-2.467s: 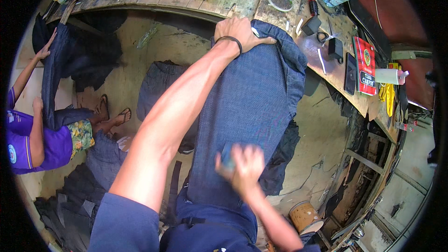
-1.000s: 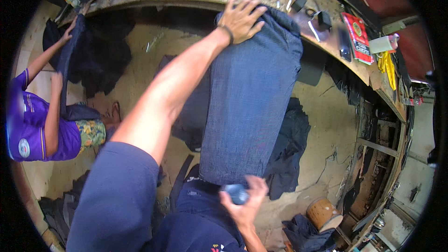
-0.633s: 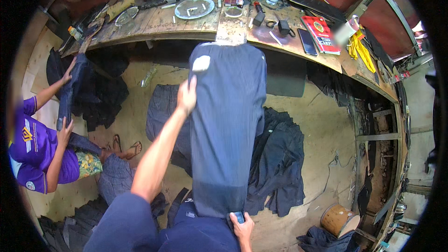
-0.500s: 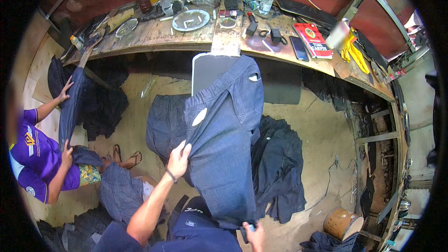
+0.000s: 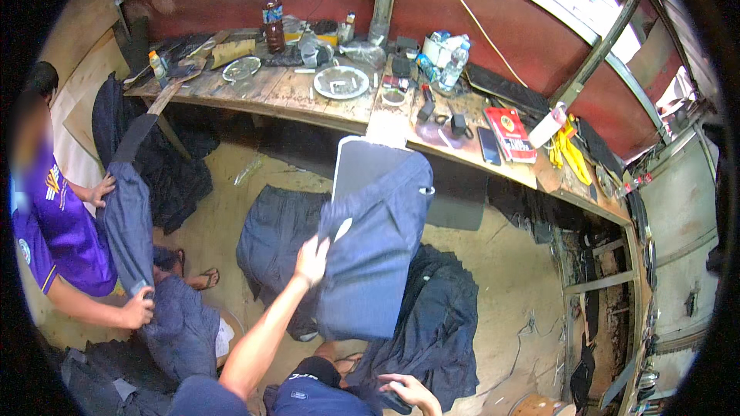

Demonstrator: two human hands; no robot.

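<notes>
Dark blue denim trousers (image 5: 370, 262) are drawn over a pale-edged dark board (image 5: 370, 169) that juts from the workbench. A small pale oval hole shows near their left edge. My left hand (image 5: 312, 262) is closed on that edge, pinching the cloth. Low in the view, my right hand (image 5: 412, 393) is off the trousers, its fingers curved over a small dark object that I cannot make out. More dark garments (image 5: 281, 239) hang to the left of the board, and a dark pile of cloth (image 5: 435, 316) lies to the right.
At the left, a co-worker (image 5: 73, 231) handles a dark trouser leg (image 5: 127, 216) on another board. The workbench (image 5: 285, 96) carries bottles, a plate (image 5: 341, 82), a phone (image 5: 489, 145) and a red book (image 5: 510, 135). A wooden spool (image 5: 543, 405) stands at lower right.
The view has tilted upward. My right hand has left the trousers' lower end and sits lower. The trousers now lie straighter along the board; my left hand still grips their edge.
</notes>
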